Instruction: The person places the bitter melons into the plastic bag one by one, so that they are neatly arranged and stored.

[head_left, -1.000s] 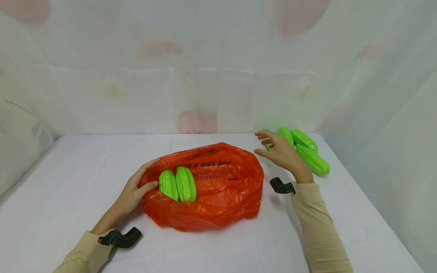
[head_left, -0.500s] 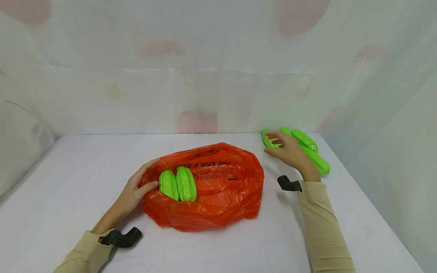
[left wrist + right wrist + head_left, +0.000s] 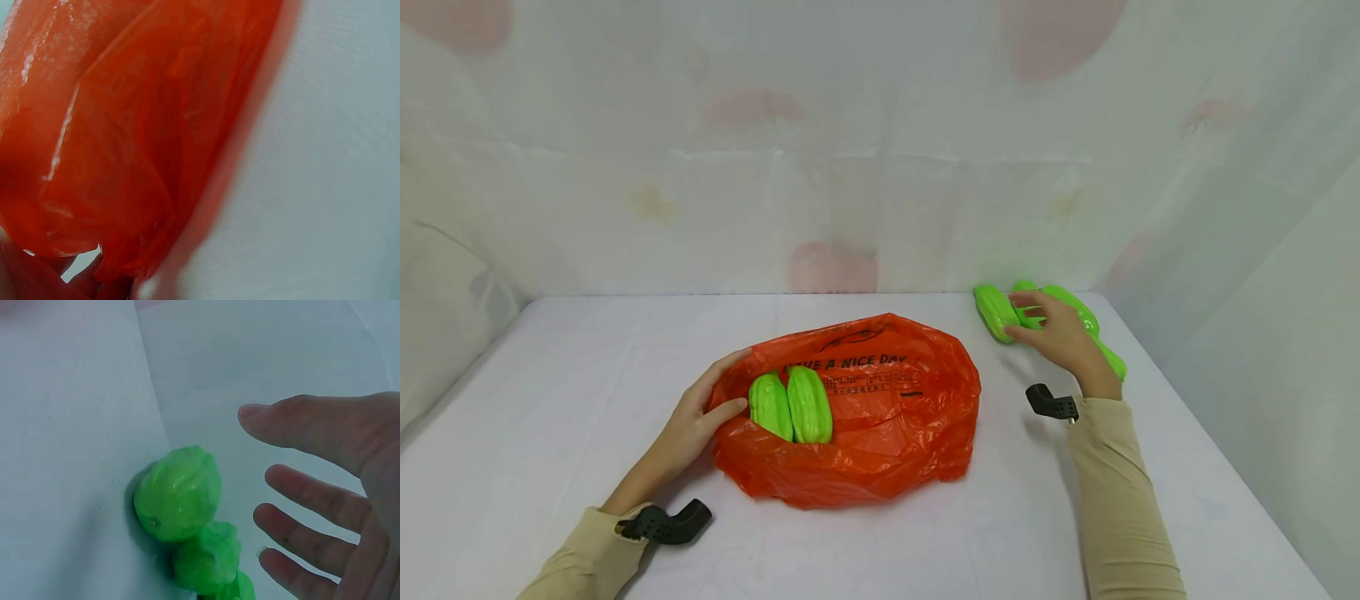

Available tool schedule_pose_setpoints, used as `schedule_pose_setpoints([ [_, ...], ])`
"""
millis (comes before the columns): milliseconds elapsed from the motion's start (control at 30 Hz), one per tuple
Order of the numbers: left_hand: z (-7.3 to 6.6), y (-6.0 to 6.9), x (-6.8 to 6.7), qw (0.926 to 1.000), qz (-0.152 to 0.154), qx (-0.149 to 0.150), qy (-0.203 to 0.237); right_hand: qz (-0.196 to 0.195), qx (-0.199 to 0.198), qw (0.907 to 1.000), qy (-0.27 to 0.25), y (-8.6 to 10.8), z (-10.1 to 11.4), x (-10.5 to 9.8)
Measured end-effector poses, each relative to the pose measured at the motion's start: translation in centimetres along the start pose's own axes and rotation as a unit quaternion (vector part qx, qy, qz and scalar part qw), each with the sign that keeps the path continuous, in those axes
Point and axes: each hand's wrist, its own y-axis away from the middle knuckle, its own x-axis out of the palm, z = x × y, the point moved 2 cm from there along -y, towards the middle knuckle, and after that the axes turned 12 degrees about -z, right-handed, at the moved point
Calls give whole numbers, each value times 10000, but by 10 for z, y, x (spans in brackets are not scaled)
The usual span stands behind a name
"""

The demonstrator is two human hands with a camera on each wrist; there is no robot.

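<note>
Left hand (image 3: 698, 417) grips the left rim of the one red bag (image 3: 872, 481), thumb inside the mouth, while the right hand (image 3: 1054, 329), fingers parted and holding nothing, hovers at the far right. Good handling would likely mean steadying the thin rim wide and curling round one loose green gourd (image 3: 996, 313) without nudging its neighbours. Counted up, two bagged gourds (image 3: 809, 406) lie at the mouth's left, and four loose ones show far right on the table (image 3: 550, 392).
</note>
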Motion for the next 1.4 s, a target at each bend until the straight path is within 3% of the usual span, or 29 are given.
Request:
schedule_pose_setpoints([
  [500,1,0,0,10000,-2,-9,8,-153,251,9984,483,3,-22,-13],
  [1400,0,0,0,10000,11,-31,72,-186,775,9940,753,14,-50,-32],
])
